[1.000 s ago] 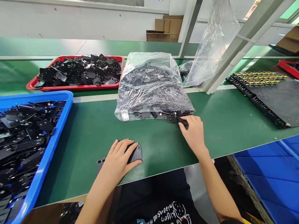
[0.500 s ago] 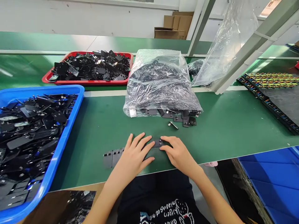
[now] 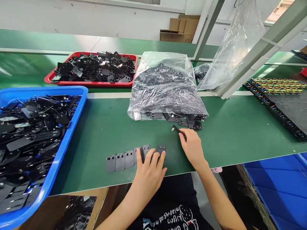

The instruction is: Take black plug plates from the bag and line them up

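Fingers spread, my left hand rests on the right end of a row of flat black plastic plates lying side by side near the table's front edge. Its fingertips touch the last plate, which sits slightly apart from the others. Each plate has two small shiny spots near its top edge. My right hand pinches another black plate, seen nearly edge-on, just in front of the plastic bag. Several more loose plates spill from the mouth of the clear plastic bag.
On the left stands a blue bin heaped with black plates; behind it is a red tray of similar parts. A slanted metal post and hanging plastic rise at right. A black tray of colourful small parts lies far right.
My right hand has left the plate by my left hand, moved up and right, and taken hold of the loose plate. My left hand has shifted right and down, uncovering more of the row.
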The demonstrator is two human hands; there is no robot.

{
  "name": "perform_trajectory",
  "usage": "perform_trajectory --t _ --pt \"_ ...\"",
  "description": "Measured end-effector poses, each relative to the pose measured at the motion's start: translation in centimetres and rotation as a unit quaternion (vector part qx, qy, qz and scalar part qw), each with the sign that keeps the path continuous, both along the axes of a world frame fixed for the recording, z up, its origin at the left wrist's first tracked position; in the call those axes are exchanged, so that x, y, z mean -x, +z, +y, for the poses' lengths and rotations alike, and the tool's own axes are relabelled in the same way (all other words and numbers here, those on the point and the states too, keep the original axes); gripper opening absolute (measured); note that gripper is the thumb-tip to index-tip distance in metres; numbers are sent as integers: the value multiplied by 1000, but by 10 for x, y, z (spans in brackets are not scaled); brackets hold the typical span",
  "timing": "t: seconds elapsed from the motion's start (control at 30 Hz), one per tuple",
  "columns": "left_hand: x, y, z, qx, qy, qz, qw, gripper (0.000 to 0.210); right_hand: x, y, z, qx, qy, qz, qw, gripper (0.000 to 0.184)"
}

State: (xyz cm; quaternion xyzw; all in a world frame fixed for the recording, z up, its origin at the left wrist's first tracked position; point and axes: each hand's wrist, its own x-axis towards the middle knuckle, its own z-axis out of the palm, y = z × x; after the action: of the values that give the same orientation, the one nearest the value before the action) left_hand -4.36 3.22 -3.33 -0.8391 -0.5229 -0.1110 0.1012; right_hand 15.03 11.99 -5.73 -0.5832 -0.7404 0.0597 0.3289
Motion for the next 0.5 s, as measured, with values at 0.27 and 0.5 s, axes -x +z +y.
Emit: perform_trajectory --t 0.27,0.5 --pt "11 -5 -1 -34 57 -11 998 37 21 0 -37 30 11 13 999 28" --pt "15 -13 -7 -28 54 -32 998 42 42 0 -63 9 34 -23 999 24"
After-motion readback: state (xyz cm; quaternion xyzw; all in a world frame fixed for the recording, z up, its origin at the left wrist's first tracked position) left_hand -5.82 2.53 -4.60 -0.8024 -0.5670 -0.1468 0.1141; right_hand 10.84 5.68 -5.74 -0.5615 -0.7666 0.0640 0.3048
